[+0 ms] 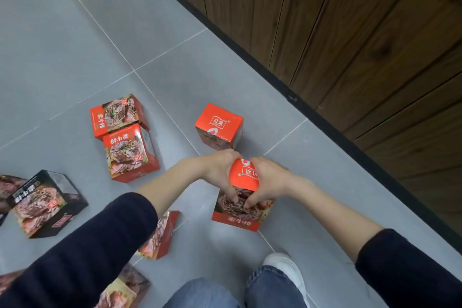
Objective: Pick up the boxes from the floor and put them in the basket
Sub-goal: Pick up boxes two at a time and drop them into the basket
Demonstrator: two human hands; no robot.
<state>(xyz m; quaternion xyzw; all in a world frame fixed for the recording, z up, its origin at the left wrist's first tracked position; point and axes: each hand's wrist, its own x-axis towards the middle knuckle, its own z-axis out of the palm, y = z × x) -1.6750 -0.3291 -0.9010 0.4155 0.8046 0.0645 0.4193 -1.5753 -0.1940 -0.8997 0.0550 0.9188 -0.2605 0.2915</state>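
At the floor's [75, 32] left edge a black box [45, 204] lies on its side, with a sliver of another box [7, 187] cut off by the frame just beside it. Further right, two red boxes lie touching: the first red box [117, 114] is farther from the person and the second red box [131, 152] is nearer, both with their picture faces up.

The left arm comes in from the lower left in a dark sleeve [87, 252] pushed up the forearm, and it crosses above a tipped box [162, 235] that stands tilted on the floor. A bottom box [125, 287] lies below that sleeve, partly hidden.

The left hand [220, 172] and right hand [267, 180] meet on one held box [242, 210], which sits toward the floor's right edge. Both wrists are bent down. Each palm wraps one side of the box's orange top, and the curled fingertips [235, 197] come together on its picture face. So both hands grip this box, left and right mirrored. Whether its base has left the floor cannot be told.

Just beyond the hands an upright box [218, 126] stands orange top up, apart from the held one.

The right arm reaches in from the lower right, its forearm bare and its dark cuff [400, 265] near the frame's edge. Between the arms show jeans [262, 290] and a white shoe [287, 270].

Along the floor's right edge runs a dark skirting [275, 77] under wood cabinets [362, 32].
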